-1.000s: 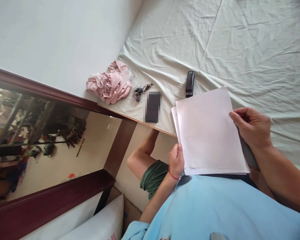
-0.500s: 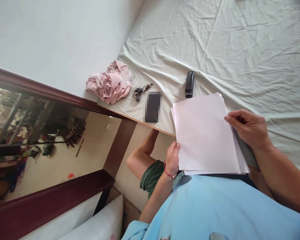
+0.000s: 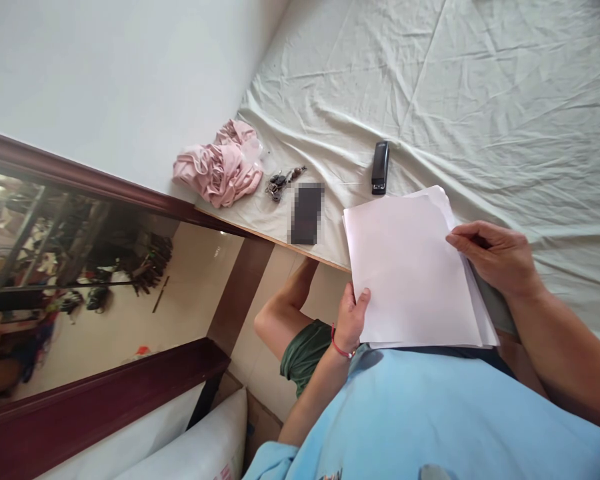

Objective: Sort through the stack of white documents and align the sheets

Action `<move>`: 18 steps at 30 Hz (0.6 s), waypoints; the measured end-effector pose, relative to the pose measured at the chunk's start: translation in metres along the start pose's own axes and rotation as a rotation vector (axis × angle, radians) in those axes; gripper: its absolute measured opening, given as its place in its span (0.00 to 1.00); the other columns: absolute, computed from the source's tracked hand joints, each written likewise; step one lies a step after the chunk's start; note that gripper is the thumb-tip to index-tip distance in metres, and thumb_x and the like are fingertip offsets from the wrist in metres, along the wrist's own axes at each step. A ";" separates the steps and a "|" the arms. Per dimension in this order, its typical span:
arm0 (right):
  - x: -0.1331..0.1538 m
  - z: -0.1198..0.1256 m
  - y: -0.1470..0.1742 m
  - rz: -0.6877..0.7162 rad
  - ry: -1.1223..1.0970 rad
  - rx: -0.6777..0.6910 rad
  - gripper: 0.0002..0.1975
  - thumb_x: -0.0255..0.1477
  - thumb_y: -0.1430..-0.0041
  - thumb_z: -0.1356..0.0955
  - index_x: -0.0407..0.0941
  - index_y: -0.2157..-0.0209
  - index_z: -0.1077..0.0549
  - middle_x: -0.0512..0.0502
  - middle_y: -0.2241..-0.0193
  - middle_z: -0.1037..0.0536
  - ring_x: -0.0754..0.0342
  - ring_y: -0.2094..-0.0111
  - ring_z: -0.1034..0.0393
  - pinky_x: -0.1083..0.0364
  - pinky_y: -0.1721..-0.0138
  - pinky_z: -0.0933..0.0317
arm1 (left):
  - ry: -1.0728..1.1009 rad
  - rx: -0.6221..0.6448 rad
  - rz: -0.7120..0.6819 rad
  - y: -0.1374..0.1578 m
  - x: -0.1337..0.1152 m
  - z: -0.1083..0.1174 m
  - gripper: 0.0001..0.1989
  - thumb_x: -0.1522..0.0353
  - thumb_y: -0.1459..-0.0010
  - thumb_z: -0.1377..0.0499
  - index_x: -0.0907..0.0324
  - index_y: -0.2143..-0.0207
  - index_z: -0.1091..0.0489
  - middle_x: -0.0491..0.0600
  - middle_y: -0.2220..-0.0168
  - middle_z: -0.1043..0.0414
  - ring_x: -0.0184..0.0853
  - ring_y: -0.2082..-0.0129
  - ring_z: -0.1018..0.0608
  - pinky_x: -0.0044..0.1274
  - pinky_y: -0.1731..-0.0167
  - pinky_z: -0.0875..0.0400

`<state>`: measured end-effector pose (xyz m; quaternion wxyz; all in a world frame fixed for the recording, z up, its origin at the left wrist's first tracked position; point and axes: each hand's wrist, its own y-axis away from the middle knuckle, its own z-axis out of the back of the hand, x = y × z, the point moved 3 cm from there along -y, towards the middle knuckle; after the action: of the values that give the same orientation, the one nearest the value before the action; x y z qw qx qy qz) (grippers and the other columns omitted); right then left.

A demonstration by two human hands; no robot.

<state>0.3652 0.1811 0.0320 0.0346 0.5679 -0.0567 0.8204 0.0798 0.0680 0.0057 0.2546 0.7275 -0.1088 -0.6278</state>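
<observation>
Paper (image 3: pixel 410 273), one loose stack — lies between both hands, long axis running away from the blue shirt (image 3: pixel 440 407); left hand (image 3: pixel 351 319) thumb-clasping its near-left edge, right hand (image 3: pixel 497 257) pinching the right edge farther up, stapler (image 3: pixel 380 167) just beyond.

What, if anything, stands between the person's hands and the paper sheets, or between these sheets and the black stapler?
Nothing visible stands in the way: the left hand and right hand are at opposite edges of the paper sheets. The black stapler lies just beyond their upper edge, with no other object visible between.
</observation>
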 end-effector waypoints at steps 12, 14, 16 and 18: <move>0.004 0.002 0.000 -0.010 0.034 0.010 0.11 0.41 0.43 0.24 0.48 0.66 0.17 0.53 0.75 0.21 0.58 0.75 0.35 0.56 0.73 0.41 | 0.188 0.057 0.202 0.003 0.002 -0.013 0.39 0.45 0.53 0.24 0.64 0.49 0.23 0.62 0.51 0.15 0.51 0.49 0.15 0.41 0.42 0.23; 0.005 0.002 0.000 -0.016 0.060 -0.001 0.11 0.41 0.43 0.24 0.48 0.66 0.17 0.52 0.74 0.20 0.58 0.75 0.34 0.56 0.73 0.40 | 0.183 0.093 0.225 0.004 0.005 -0.016 0.39 0.45 0.53 0.24 0.66 0.50 0.21 0.63 0.52 0.15 0.53 0.50 0.15 0.42 0.42 0.23; 0.006 0.001 0.000 -0.011 0.093 -0.008 0.11 0.41 0.43 0.25 0.48 0.67 0.18 0.52 0.74 0.20 0.57 0.76 0.33 0.56 0.73 0.40 | 0.180 0.106 0.233 0.004 0.007 -0.017 0.38 0.45 0.54 0.23 0.67 0.52 0.19 0.64 0.53 0.15 0.53 0.51 0.14 0.43 0.41 0.23; 0.006 0.000 0.000 0.003 0.124 -0.023 0.10 0.40 0.42 0.26 0.48 0.66 0.18 0.52 0.75 0.20 0.57 0.76 0.33 0.56 0.72 0.39 | 0.177 0.107 0.238 0.003 0.009 -0.018 0.38 0.46 0.55 0.23 0.67 0.53 0.18 0.64 0.54 0.14 0.53 0.52 0.14 0.43 0.42 0.23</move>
<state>0.3629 0.1806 0.0377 0.0434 0.5157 -0.0648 0.8532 0.0992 0.0651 0.0015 0.2968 0.7743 -0.2049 -0.5200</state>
